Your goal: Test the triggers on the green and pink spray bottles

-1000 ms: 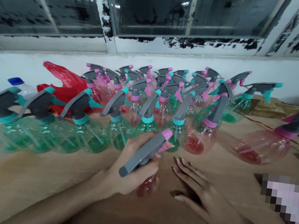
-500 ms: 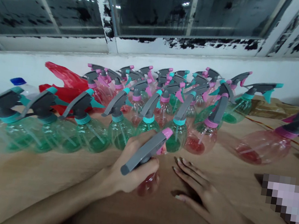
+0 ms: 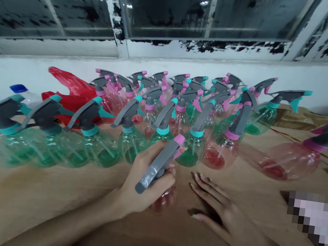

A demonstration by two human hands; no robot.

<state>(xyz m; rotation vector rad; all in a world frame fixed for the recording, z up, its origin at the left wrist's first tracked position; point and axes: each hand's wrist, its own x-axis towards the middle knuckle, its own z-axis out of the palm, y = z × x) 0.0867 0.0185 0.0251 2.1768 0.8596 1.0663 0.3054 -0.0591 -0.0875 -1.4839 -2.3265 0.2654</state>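
Observation:
My left hand [image 3: 148, 178] is wrapped round the neck of a pink spray bottle [image 3: 165, 200] with a grey trigger head and pink nozzle. The bottle is upright on the table, its nozzle pointing away and slightly right; my fingers hide its collar and most of its trigger. To the right, my right hand [image 3: 222, 206] lies on the tabletop with fingers stretched out and nothing in it. Just beyond the held bottle stand a green spray bottle [image 3: 193, 153] and another pink spray bottle [image 3: 217, 155].
Several green bottles [image 3: 103, 149] line the left side, with more pink and green ones behind. A red plastic bag [image 3: 72, 90] and a blue-capped bottle [image 3: 19, 88] are at the back left. At right are a lone pink bottle [image 3: 289, 161], a brown package [image 3: 302, 118] and a blurred-out object [image 3: 318, 220].
The held bottle's grey head has turned slightly, its pink nozzle shifting a little left and its rear end a little right. My right hand has stayed in place.

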